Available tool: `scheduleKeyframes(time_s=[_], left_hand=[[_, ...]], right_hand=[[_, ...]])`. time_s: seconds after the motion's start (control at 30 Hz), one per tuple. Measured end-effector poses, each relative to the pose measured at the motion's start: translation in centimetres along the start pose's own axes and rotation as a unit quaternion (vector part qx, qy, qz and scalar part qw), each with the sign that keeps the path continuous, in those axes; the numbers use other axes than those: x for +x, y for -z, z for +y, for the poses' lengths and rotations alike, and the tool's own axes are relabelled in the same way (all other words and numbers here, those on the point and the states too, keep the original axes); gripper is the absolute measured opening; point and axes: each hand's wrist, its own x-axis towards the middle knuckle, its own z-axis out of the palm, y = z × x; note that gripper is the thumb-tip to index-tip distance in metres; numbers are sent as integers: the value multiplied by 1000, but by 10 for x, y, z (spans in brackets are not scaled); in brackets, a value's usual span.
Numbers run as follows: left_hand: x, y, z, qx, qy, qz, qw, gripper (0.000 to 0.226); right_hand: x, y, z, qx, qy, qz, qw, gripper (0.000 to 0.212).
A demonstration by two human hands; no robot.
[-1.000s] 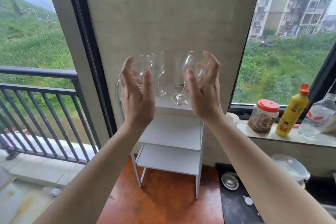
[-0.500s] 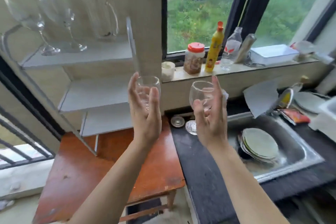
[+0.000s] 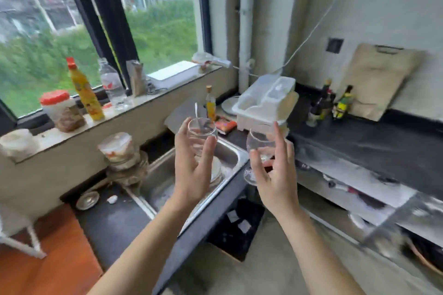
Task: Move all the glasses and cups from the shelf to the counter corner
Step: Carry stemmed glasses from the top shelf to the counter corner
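Clear glass in each of my hands, mid-frame. My left hand point(image 3: 191, 170) wraps a stemless tumbler point(image 3: 201, 135), thumb and fingers closed round its lower wall, rim up and open, above the steel sink point(image 3: 230, 151). My right hand point(image 3: 275, 179) grips a rounded wine glass point(image 3: 260, 143) by the bowl, fingers curled round it, its foot showing pale below my palm, over the dark counter point(image 3: 359, 148) edge at centre right.
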Motion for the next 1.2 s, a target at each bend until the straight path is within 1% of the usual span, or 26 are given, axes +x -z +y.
scheduleKeyframes(time_s=[0.07, 0.1, 0.2, 0.33, 0.43, 0.53, 0.63, 0.73, 0.9, 0.97, 1.1, 1.2], left_hand=[[-10, -61, 13, -24, -2, -36, 999, 57], [-15, -89, 20, -40, 4, -56, 998, 57], [-27, -167, 36, -62, 21, -120, 991, 66], [-33, -263, 49, -94, 31, -199, 975, 67], [-36, -333, 54, -113, 27, -247, 962, 77], [-38, -409, 55, -125, 16, -289, 949, 74], [-36, -496, 59, -142, 6, -332, 932, 67], [-33, -583, 75, -176, 3, -383, 907, 70], [-32, -706, 112, -225, -9, -453, 862, 74], [-39, -749, 126, -239, -5, -485, 841, 76], [-64, -828, 148, -252, 12, -538, 804, 68], [-88, -889, 156, -241, 33, -562, 791, 72]], right_hand=[[4, 58, 31, -33, -6, 24, 999, 67], [7, 86, 44, -46, -16, 37, 998, 67], [10, 158, 80, -84, -38, 80, 993, 70], [11, 237, 126, -130, -69, 128, 981, 75], [8, 290, 161, -154, -98, 165, 969, 76], [10, 344, 198, -172, -133, 199, 955, 77], [23, 402, 238, -215, -155, 225, 938, 80], [42, 465, 272, -261, -181, 263, 911, 82], [62, 565, 307, -309, -217, 323, 868, 85], [61, 602, 319, -318, -238, 358, 845, 87], [49, 670, 349, -330, -279, 404, 806, 91], [43, 719, 382, -328, -308, 426, 785, 94]])
